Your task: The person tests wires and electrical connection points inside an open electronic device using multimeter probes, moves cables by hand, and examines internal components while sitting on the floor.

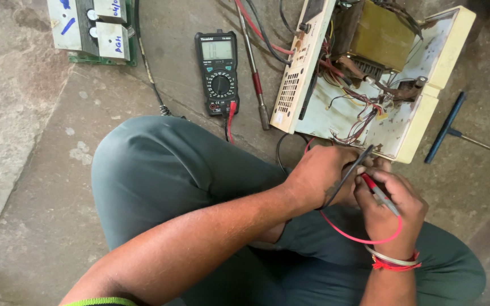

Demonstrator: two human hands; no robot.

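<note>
Multimeter (217, 72) stands left of open cream casing (370, 85), bare floor strip between. Left hand (319, 175) grips black probe (350, 173) at casing's near edge. Right hand (389, 209) pinches red probe (378, 192), touching left.

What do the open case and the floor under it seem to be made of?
The open case looks like painted sheet metal: thin flat walls, cream finish, worn and stained inside. It could be plastic in parts; the picture cannot settle that. The floor looks like bare concrete or stone slabs: grey, matt, rough, with pale patches and joints.
</note>
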